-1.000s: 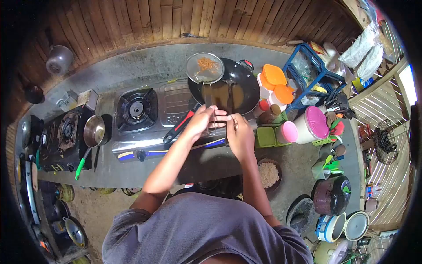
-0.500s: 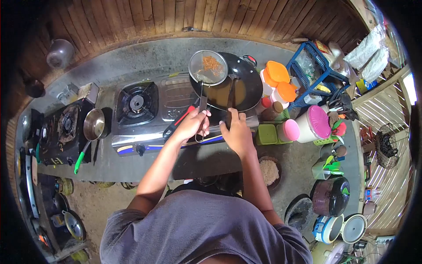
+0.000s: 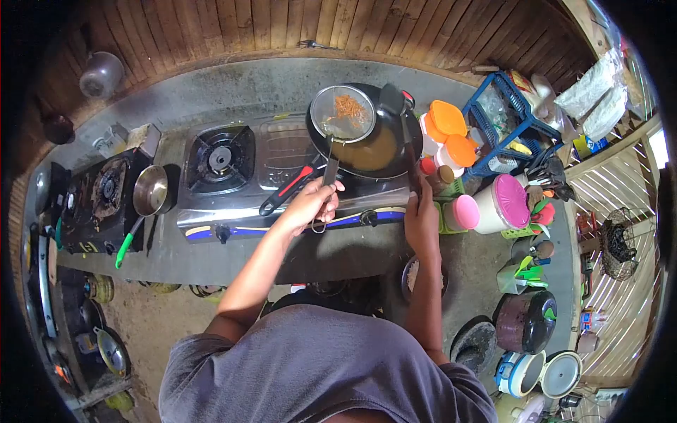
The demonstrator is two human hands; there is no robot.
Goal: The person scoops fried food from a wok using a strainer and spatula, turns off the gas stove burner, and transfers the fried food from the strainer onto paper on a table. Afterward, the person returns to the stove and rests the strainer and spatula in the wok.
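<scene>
My left hand (image 3: 309, 209) is closed around the handle of a mesh strainer (image 3: 327, 113). Small orange-brown fried bits (image 3: 350, 108) lie in its mesh, which is over the left part of a black wok (image 3: 411, 151). Brown liquid (image 3: 370, 151) pools in the wok. In my right hand (image 3: 423, 224) is the handle of a dark spatula (image 3: 392, 99), whose blade is at the wok's far right rim. I cannot tell whether the blade touches the rim. The wok's red-and-black handle (image 3: 290, 189) points toward me, left of my left hand.
The wok stands on the right side of a two-burner gas stove (image 3: 282, 151); its left burner (image 3: 220, 159) is bare. Orange-lidded containers (image 3: 447, 120), a pink-lidded tub (image 3: 509, 202) and a blue rack (image 3: 486, 113) crowd the right. A green-handled saucepan (image 3: 150, 190) sits left.
My right hand has moved right, bringing the spatula out of the liquid and up to the wok's far right rim. The strainer stays over the wok, shifted slightly in view.
</scene>
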